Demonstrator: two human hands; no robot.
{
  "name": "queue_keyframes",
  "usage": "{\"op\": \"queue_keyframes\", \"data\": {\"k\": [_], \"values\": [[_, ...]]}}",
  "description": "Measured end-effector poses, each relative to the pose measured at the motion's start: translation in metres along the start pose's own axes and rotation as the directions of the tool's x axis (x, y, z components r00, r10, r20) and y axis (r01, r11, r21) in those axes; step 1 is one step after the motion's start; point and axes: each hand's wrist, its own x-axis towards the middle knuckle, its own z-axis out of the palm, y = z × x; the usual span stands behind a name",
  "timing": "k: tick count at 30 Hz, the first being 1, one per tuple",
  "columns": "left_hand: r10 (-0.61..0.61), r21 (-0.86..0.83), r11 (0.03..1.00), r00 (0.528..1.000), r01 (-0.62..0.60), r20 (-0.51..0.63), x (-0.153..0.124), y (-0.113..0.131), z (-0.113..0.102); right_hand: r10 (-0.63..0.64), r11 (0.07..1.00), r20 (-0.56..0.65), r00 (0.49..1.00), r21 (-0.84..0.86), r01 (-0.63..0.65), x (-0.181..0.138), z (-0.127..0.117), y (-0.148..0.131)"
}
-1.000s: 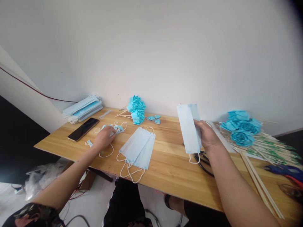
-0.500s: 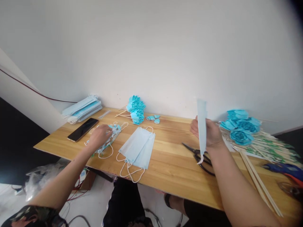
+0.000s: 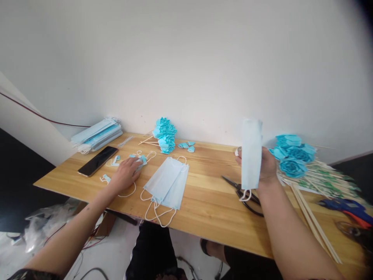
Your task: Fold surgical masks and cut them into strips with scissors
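Note:
My right hand [image 3: 268,165] is raised over the right part of the table and holds a folded light-blue face mask [image 3: 251,153] upright, its white ear loops hanging at the bottom. Part of that hand is hidden behind the mask. Below lie black-handled scissors [image 3: 236,186]. On the left, my left hand [image 3: 126,174] rests with fingers lying over cut mask scraps [image 3: 142,159] and their loops; what is under the palm is hidden. Between my hands, flat face masks [image 3: 168,181] overlap near the front edge.
A stack of masks [image 3: 97,136] and a phone [image 3: 98,161] lie at left. Blue mask flowers [image 3: 165,134] on sticks and small blue pieces [image 3: 186,146] sit at the back. More flowers [image 3: 294,165], wooden sticks [image 3: 316,223] and a blue glue gun [image 3: 344,206] are at right.
The mask in my right hand has turned from nearly edge-on to show its broad face. My left hand has flattened over the scraps, covering more of them.

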Motion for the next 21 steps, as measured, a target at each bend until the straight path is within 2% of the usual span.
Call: {"op": "queue_keyframes", "data": {"k": [2, 4, 6, 9, 11, 14, 16, 18, 21], "values": [[-0.023, 0.016, 1.000, 1.000, 0.023, -0.005, 0.001, -0.005, 0.000, 0.003, 0.997, 0.117, 0.993, -0.079, 0.006, 0.000, 0.001, -0.001], [-0.032, 0.021, 0.999, 0.999, 0.032, -0.006, 0.002, -0.008, -0.003, 0.083, 0.954, 0.152, 0.985, -0.299, -0.035, 0.001, 0.005, 0.005], [-0.027, 0.016, 0.999, 1.000, 0.028, -0.011, 0.005, -0.006, -0.009, 0.190, 0.851, 0.098, 0.977, -0.513, -0.114, 0.003, 0.011, 0.013], [0.007, -0.018, 1.000, 1.000, -0.007, -0.025, 0.011, 0.014, -0.022, 0.295, 0.747, 0.025, 0.955, -0.629, -0.215, 0.005, 0.017, 0.022], [0.073, -0.079, 0.994, 0.997, -0.074, -0.006, 0.016, 0.038, -0.033, 0.293, 0.784, 0.014, 0.956, -0.576, -0.232, 0.003, 0.017, 0.021], [0.191, -0.194, 0.968, 0.967, -0.158, 0.166, 0.023, 0.083, -0.048, 0.208, 0.910, 0.002, 0.978, -0.366, -0.193, 0.001, 0.013, 0.015], [0.164, -0.185, 0.976, 0.943, -0.113, 0.291, 0.027, 0.110, -0.054, 0.134, 0.954, -0.032, 0.990, -0.266, -0.138, 0.001, 0.011, 0.012], [0.091, -0.115, 0.992, 0.919, -0.050, 0.385, 0.030, 0.130, -0.055, 0.090, 0.964, -0.059, 0.994, -0.246, -0.102, 0.003, 0.009, 0.012], [0.046, -0.006, 0.999, 0.893, -0.049, 0.448, 0.031, 0.145, -0.049, 0.118, 0.964, -0.054, 0.992, -0.234, -0.128, 0.007, 0.008, 0.018]]}}
